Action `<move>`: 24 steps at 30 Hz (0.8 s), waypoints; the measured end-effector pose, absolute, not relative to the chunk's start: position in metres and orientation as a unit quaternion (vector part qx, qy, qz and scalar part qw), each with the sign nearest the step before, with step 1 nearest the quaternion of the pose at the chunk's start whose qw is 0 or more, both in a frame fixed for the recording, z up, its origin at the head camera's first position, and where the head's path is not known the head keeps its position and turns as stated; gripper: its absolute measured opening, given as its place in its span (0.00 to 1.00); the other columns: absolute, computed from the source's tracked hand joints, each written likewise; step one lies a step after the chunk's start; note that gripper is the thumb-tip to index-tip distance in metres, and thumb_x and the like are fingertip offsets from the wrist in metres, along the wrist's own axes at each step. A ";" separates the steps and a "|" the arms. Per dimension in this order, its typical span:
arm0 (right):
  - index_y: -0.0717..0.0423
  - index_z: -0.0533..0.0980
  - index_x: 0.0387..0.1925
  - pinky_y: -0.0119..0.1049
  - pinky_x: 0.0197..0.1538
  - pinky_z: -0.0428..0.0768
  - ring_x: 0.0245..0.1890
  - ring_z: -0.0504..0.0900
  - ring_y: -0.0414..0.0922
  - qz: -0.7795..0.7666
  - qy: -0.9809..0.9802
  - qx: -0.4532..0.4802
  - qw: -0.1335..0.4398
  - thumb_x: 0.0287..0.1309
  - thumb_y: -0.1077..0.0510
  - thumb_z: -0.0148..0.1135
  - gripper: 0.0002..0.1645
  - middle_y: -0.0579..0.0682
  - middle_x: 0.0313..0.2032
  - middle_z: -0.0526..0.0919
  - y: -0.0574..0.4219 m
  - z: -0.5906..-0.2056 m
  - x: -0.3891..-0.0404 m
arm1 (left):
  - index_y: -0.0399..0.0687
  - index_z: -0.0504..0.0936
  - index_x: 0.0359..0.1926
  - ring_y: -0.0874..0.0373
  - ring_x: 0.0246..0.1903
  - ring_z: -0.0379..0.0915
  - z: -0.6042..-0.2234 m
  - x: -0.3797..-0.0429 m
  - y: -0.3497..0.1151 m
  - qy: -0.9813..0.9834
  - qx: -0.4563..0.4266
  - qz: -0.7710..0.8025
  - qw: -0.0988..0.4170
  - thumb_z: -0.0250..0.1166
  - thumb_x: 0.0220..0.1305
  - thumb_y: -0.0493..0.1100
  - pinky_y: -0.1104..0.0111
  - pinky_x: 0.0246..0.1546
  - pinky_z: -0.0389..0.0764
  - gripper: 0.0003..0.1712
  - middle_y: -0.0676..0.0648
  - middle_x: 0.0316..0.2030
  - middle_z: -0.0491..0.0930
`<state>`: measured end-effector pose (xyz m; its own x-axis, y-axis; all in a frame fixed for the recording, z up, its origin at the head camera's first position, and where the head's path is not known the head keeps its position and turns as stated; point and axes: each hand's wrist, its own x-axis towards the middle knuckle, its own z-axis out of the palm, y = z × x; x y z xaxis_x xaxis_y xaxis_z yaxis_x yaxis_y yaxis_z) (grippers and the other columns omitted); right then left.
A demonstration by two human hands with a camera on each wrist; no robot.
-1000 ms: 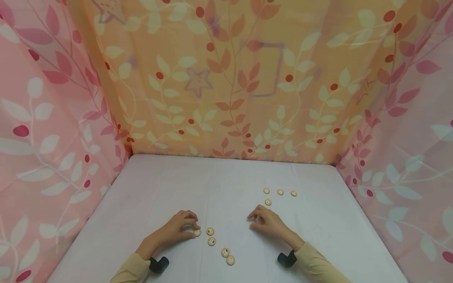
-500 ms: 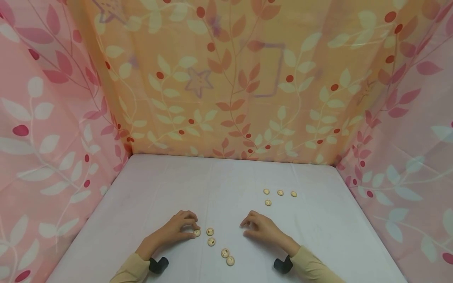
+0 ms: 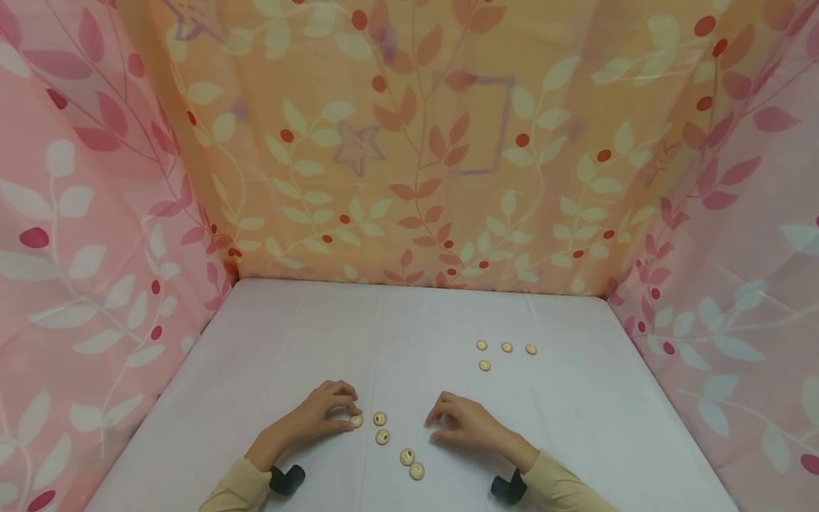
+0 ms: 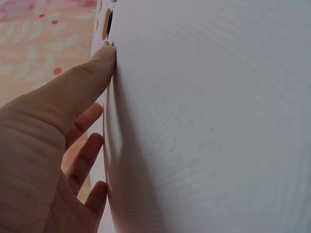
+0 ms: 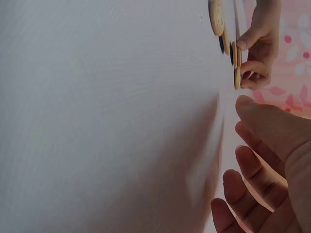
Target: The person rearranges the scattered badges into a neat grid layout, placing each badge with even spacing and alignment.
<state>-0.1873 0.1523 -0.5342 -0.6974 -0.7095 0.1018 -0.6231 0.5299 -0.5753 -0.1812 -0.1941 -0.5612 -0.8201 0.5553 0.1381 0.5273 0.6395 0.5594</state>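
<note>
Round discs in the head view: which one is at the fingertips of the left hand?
The leftmost disc, between thumb and fingertip of the left hand; the other eight lie apart from it.

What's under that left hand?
A pale disc shows at the thumb and fingertips of the left hand, on the white tabletop. The fingers cover part of the disc; from the head view, whatever lies beneath the palm is hidden.

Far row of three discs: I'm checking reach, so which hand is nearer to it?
Right. In the head view, the right hand is below and left of the row of three discs; the left hand is below and much farther left, pinching another disc.
</note>
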 end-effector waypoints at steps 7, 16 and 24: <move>0.39 0.79 0.38 0.23 0.34 0.70 0.30 0.69 0.31 -0.287 0.868 -0.395 0.096 0.49 0.44 0.67 0.13 0.35 0.34 0.75 0.148 -0.537 -0.182 | 0.69 0.80 0.37 0.58 0.51 0.63 -0.561 -0.180 -0.194 0.907 0.294 0.301 0.027 0.66 0.54 0.55 0.51 0.53 0.65 0.08 0.60 0.49 0.71; 0.38 0.79 0.38 0.25 0.42 0.72 0.37 0.72 0.29 -0.275 0.850 -0.441 0.091 0.50 0.41 0.65 0.14 0.32 0.36 0.76 0.142 -0.538 -0.175 | 0.68 0.80 0.36 0.57 0.52 0.63 -0.560 -0.181 -0.194 0.904 0.300 0.305 0.023 0.67 0.53 0.54 0.50 0.53 0.64 0.08 0.59 0.49 0.71; 0.37 0.79 0.34 0.24 0.41 0.68 0.34 0.72 0.27 -0.248 0.849 -0.461 0.072 0.47 0.36 0.65 0.16 0.31 0.32 0.77 0.137 -0.537 -0.169 | 0.68 0.80 0.36 0.56 0.54 0.62 -0.560 -0.181 -0.195 0.901 0.300 0.313 0.023 0.67 0.52 0.54 0.49 0.54 0.62 0.09 0.60 0.49 0.71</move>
<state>-0.1687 0.1369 -0.5369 -0.5655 -0.8178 0.1067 -0.7467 0.4528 -0.4873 -0.1812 -0.1945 -0.5605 -0.8194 0.5542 0.1462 0.5256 0.6249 0.5772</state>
